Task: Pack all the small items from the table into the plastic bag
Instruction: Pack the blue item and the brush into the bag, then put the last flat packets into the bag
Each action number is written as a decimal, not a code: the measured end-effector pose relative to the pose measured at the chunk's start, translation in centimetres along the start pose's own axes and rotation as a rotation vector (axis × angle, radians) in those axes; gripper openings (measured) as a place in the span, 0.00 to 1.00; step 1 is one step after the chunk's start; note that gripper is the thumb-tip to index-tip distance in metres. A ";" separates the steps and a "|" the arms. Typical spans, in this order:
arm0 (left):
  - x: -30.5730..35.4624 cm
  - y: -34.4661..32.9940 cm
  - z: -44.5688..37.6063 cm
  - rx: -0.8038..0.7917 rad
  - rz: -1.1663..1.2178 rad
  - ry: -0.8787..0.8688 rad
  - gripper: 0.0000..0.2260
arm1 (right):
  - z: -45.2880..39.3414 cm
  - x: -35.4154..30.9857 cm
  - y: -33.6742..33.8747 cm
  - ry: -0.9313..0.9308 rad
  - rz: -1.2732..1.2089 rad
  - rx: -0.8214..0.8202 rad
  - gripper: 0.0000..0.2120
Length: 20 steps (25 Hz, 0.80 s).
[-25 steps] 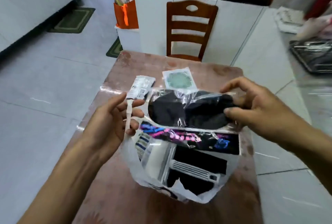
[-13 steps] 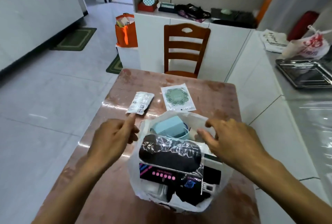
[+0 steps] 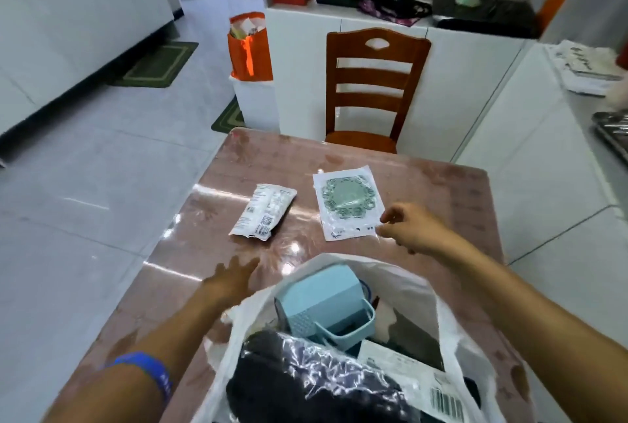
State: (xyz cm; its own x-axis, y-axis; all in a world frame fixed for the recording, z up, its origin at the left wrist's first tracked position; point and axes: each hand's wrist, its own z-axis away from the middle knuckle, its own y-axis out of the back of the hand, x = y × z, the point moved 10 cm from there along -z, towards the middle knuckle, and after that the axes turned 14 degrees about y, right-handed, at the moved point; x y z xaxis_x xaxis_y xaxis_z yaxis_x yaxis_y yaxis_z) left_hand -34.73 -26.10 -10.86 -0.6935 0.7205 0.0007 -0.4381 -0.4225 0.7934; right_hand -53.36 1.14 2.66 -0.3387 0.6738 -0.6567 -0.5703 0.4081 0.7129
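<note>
Head view: two packets lie on the pink surface beyond the white plastic bag — a white sachet at far left and one flat packet holding a green doily to its right. The right hand has its grip curled at the doily packet's near right corner — whether it pinches it, I cannot tell. The left hand, blurred, fingers spread and released, is near the sachet. Inside the bag: one light-blue box and one dark wrapped bundle.

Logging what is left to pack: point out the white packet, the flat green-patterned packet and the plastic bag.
white packet (image 3: 263,215), head view, on the middle of its printed face.
green-patterned packet (image 3: 348,205), head view, on the green design.
plastic bag (image 3: 452,324), head view, on its right wall.
</note>
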 end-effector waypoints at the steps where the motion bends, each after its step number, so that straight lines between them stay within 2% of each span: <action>1: -0.5 -1.6 -1.7 0.007 -0.054 0.041 0.38 | -1.8 2.1 -0.7 -0.055 0.032 0.018 0.14; 3: -1.0 -4.0 -4.8 0.026 -0.086 0.045 0.43 | -5.1 6.2 -2.2 -0.182 0.008 0.028 0.16; 5: -0.6 -5.0 -6.2 0.030 -0.107 -0.051 0.54 | -7.5 10.1 -4.1 -0.318 -0.086 0.051 0.20; 7: -0.8 -4.3 -5.5 -0.003 -0.120 -0.036 0.62 | -9.6 12.4 -5.0 -0.389 0.025 0.122 0.34; 9: -0.7 -4.0 -4.9 -0.062 -0.103 -0.007 0.63 | -10.8 13.4 -4.9 -0.433 0.201 0.179 0.45; 11: -0.2 -3.6 -4.1 -0.072 -0.099 -0.009 0.63 | -12.0 14.2 -5.8 -0.419 0.198 0.154 0.47; 13: -0.4 -3.5 -4.5 -0.062 -0.064 -0.007 0.64 | -12.5 15.1 -6.8 -0.425 0.094 0.129 0.39; 15: -0.6 -3.7 -4.6 -0.073 -0.067 0.000 0.64 | -12.5 15.0 -7.2 -0.401 -0.100 0.179 0.22; 17: -0.5 -3.6 -3.8 -0.052 -0.171 0.006 0.63 | -11.4 13.8 -7.9 -0.356 -0.340 0.184 0.06; 19: 0.2 -1.9 -3.8 -0.056 -0.328 0.003 0.58 | -8.8 12.5 -8.4 -0.375 -0.602 0.149 0.04; 20: 0.9 -0.7 -4.2 -0.090 -0.378 -0.006 0.52 | -7.2 12.5 -8.6 -0.391 -0.675 0.130 0.03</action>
State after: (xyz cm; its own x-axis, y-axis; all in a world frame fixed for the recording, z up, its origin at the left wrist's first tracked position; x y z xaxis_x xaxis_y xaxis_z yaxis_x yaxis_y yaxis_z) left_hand -37.41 -27.46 -13.95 -0.4700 0.8378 -0.2779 -0.7107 -0.1724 0.6821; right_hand -58.06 1.68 -13.44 0.3513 0.4125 -0.8405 -0.4588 0.8584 0.2295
